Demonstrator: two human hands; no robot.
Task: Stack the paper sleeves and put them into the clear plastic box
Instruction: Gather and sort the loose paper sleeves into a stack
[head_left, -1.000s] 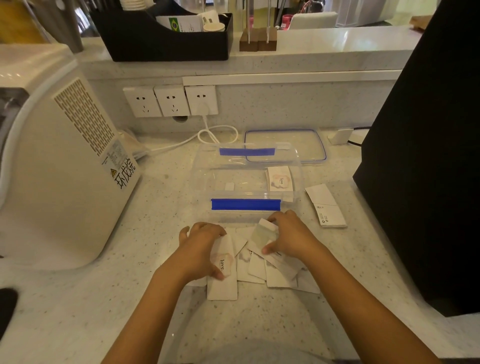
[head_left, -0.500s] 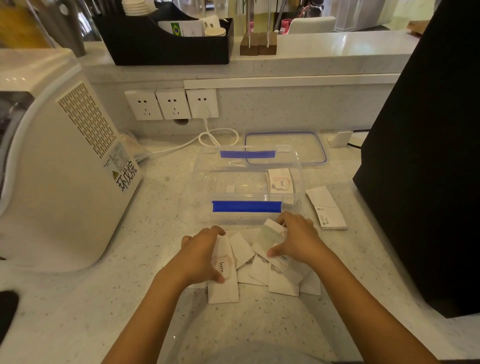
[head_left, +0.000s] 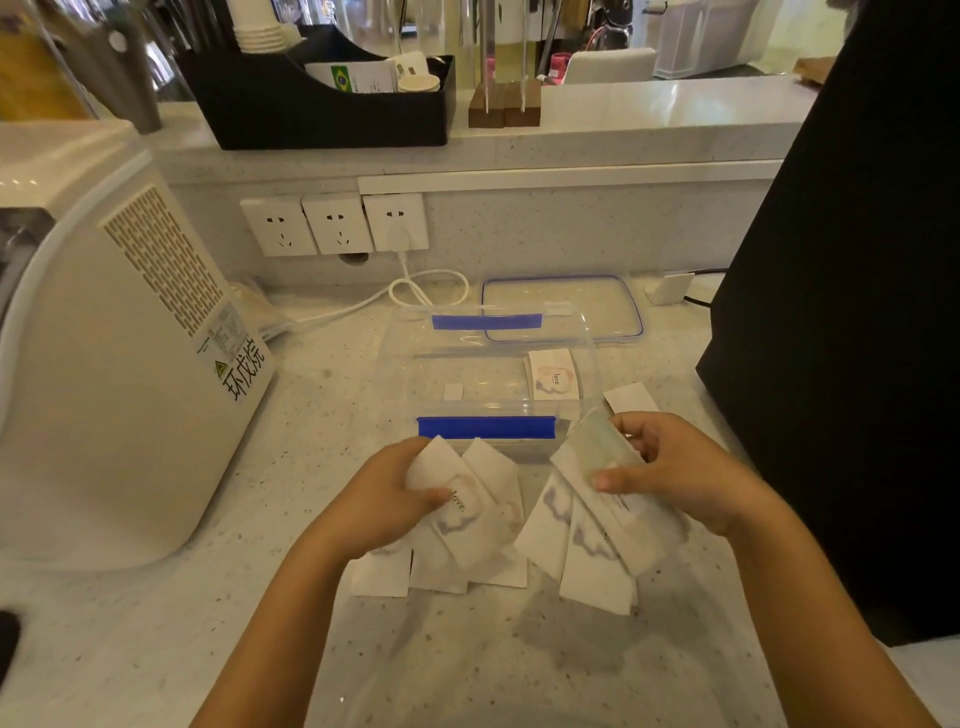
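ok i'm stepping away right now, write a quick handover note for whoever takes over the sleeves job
Left hand: holding a fanned bunch of paper sleeves.
Right hand: holding a second fanned bunch.
Clear plastic box: open on the counter just beyond the hands, with sleeves already inside at its right end. Its lid lies behind it.
One loose sleeve lies right of the box.
Done: some sleeves boxed.
Left: square both bunches into one stack, collect the loose sleeve and any left on the counter, put all in the box.
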